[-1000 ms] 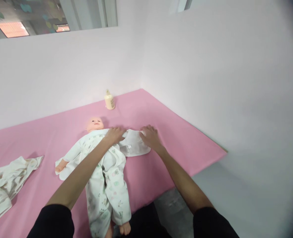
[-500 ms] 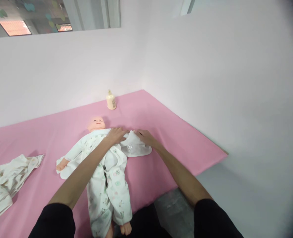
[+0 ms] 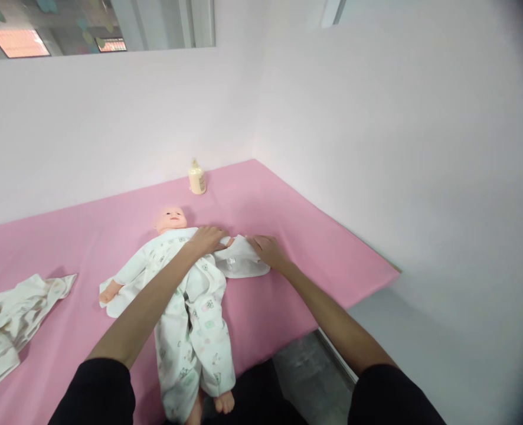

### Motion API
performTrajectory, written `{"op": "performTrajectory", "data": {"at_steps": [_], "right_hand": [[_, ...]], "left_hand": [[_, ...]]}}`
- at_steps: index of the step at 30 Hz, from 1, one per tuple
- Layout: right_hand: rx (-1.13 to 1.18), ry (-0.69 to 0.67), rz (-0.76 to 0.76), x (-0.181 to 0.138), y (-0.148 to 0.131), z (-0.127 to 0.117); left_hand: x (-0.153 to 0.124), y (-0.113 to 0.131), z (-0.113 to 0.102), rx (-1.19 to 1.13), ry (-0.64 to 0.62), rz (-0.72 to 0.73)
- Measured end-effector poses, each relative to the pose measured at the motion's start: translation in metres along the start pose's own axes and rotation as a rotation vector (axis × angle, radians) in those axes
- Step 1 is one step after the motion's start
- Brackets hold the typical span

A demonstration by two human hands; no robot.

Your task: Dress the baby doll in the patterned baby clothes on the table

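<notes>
A baby doll (image 3: 171,219) lies on its back, wearing a white sleeved top and patterned white overalls (image 3: 211,324). My left hand (image 3: 208,239) is closed around the doll's arm on the right side of its body; a bit of the doll's hand (image 3: 231,241) shows past my fingers. Spread out beside that arm is a white cloth flap (image 3: 242,262) of the clothing, with a small label on it. My right hand (image 3: 267,249) grips the upper right edge of this flap, its fingertips partly hidden by the fabric.
A pink mat (image 3: 283,218) covers the table under the doll. Toward the back wall stands a cream pump bottle (image 3: 197,180). A crumpled patterned garment (image 3: 18,319) lies at the left. White walls (image 3: 398,147) border the back and right.
My right hand has shifted slightly right, pulling the cloth flap's upper edge outward. More of the doll's hand now shows between my hands. My left hand stays at the doll's arm.
</notes>
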State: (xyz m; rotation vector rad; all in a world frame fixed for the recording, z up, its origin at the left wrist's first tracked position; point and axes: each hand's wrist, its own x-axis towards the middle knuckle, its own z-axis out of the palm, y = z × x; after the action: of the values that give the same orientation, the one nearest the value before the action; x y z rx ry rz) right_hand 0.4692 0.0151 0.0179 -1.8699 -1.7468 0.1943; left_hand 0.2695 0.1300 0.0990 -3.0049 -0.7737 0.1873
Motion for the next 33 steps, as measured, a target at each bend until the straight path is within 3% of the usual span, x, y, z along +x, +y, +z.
{"op": "performTrajectory", "data": {"at_steps": [15, 33], "right_hand": [[0.144, -0.031, -0.058, -0.042, 0.014, -0.009], [0.149, 0.017, -0.264, -0.056, -0.002, -0.006]], "left_hand": [[-0.001, -0.007, 0.001, -0.045, -0.001, 0.038], [0.012, -0.006, 0.013, -0.026, 0.035, -0.048]]}}
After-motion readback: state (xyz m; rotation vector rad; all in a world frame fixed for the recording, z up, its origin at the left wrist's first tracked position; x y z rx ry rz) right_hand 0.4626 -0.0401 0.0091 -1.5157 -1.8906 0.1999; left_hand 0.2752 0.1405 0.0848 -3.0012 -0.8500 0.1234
